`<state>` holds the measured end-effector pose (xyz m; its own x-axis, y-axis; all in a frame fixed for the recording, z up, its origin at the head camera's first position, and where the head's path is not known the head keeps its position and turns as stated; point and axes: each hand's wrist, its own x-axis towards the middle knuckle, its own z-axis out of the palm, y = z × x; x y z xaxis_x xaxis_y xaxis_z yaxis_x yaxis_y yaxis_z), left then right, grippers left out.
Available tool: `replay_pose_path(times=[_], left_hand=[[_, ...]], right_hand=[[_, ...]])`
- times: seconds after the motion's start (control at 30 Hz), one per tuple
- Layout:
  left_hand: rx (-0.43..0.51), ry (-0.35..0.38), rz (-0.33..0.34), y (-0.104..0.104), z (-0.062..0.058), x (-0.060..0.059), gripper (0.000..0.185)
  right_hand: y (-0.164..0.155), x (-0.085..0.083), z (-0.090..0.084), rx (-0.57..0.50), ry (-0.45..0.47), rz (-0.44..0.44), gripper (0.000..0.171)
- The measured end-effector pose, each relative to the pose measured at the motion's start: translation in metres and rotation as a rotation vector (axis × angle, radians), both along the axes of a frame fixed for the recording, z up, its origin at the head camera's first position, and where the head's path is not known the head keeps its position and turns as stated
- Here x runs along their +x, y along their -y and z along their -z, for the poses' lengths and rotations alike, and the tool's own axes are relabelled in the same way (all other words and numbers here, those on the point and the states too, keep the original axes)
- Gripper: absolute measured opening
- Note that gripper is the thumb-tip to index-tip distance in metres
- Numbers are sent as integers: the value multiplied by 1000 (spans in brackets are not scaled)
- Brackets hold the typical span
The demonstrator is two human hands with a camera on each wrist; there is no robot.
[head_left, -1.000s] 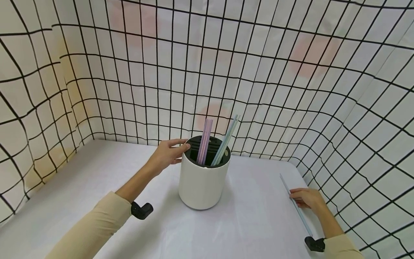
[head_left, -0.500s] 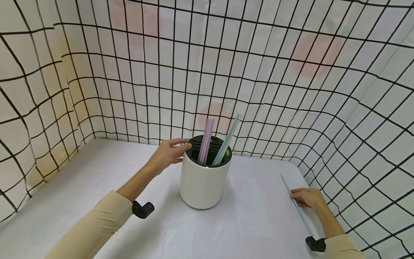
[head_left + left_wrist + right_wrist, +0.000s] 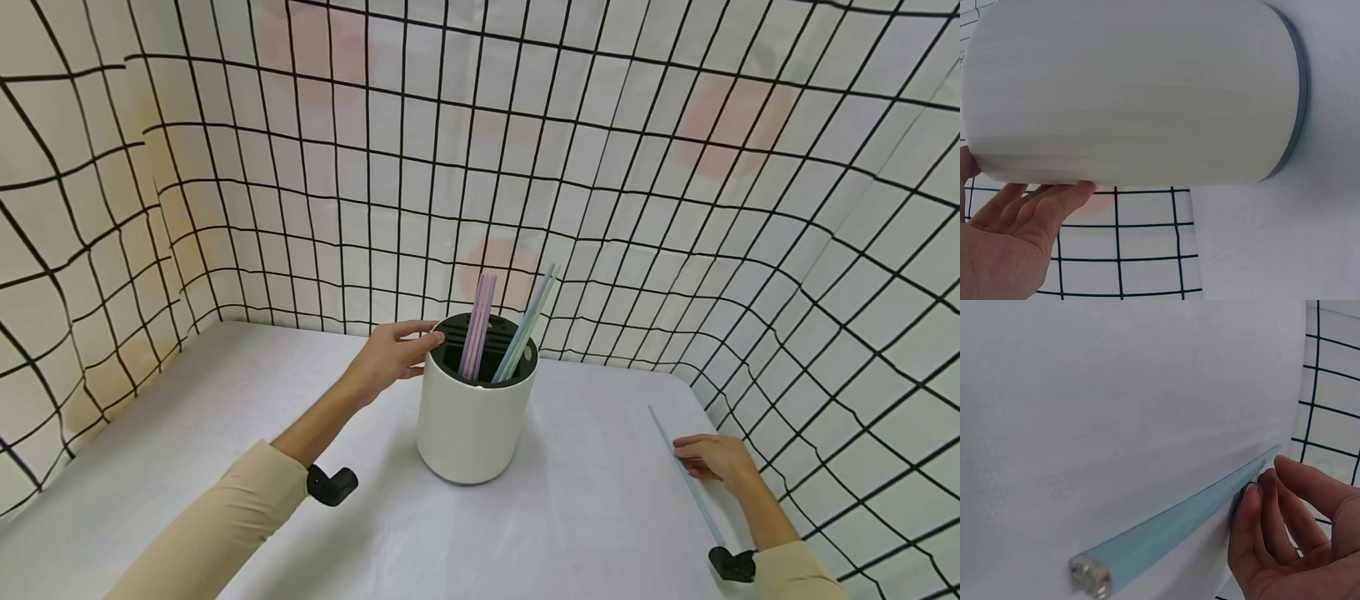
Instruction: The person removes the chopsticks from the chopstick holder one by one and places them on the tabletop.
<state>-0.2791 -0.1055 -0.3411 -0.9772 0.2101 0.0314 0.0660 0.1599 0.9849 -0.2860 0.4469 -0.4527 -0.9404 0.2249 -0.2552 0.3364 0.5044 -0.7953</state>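
A white round utensil holder (image 3: 471,429) with a black slotted insert stands upright on the table. Inside it lean several pink-purple sticks (image 3: 477,329) on the left and several pale blue-green sticks (image 3: 528,325) on the right. My left hand (image 3: 390,360) grips its upper left edge, thumb at the rim; the left wrist view shows the fingers against the outer wall (image 3: 1129,94). Far to the right, my right hand (image 3: 716,461) pinches a light blue stick (image 3: 697,498) close to the tabletop. The right wrist view shows this stick's silvery, rough near end (image 3: 1090,576).
The table (image 3: 592,492) has a white cover. Black wire grid panels (image 3: 600,167) stand along its back and both sides, with pale cloth behind. The right panel (image 3: 847,400) is close beside my right hand. Small black devices (image 3: 332,486) sit at both wrists.
The light blue stick has shifted slightly against the table, its near end a little leftward. Both hands and the holder stay nearly where they were; the whole view moved slightly at first.
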Motion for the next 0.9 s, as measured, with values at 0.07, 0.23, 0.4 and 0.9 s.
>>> replay_pose_path(times=[0.07,0.23,0.4,0.9], left_hand=[[0,2,0,-1,0,0,59],[7,9,-7,-1,-1,1,57],[6,7,-7,-1,-1,2,57],[1,9,-10,-1,0,1,58]], right_hand=[[3,0,-3,4,-11,-1,37],[17,-1,-18,33,-101,-39,43],[45,-4,-43,10,-157,-48,45],[152,5,-127,-16,-257,-250,41]])
